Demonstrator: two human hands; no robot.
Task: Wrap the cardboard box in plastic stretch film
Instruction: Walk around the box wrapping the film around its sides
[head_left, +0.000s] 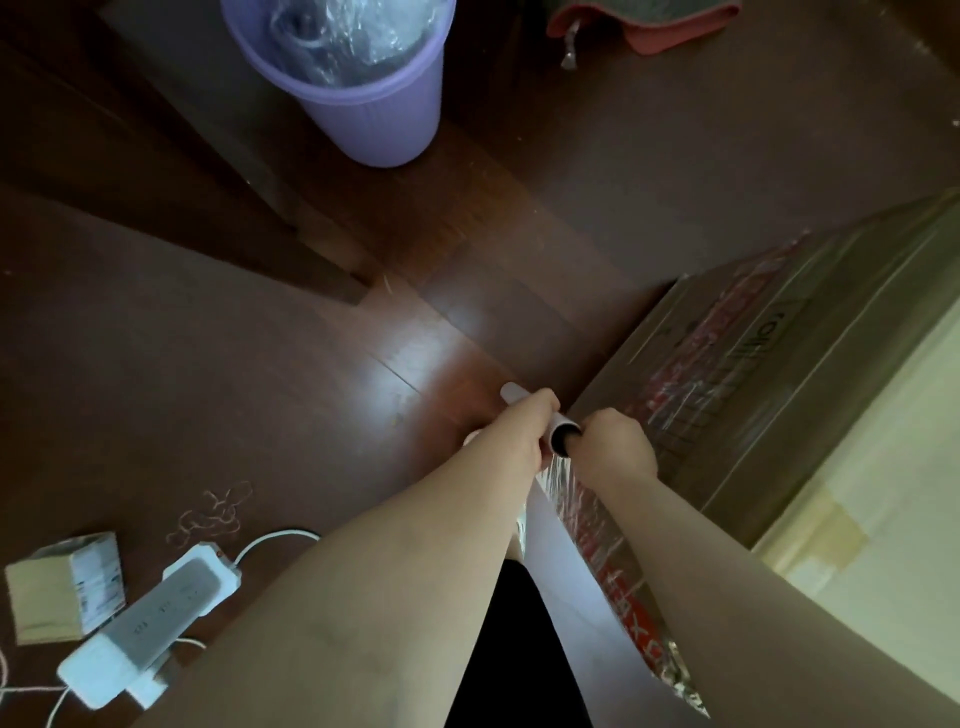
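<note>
Mid-wrap: pulling film along the side of the box

Both hands grip the film roll (540, 423), left hand (517, 434) clenched around the tube, right hand (615, 449) with fingers tucked into its open end. The cardboard box (769, 374) sits on the floor at right, film already over it. Next, probably walk the roll around the corner, keeping tension. The box's far end is cut off and blurry.
</note>
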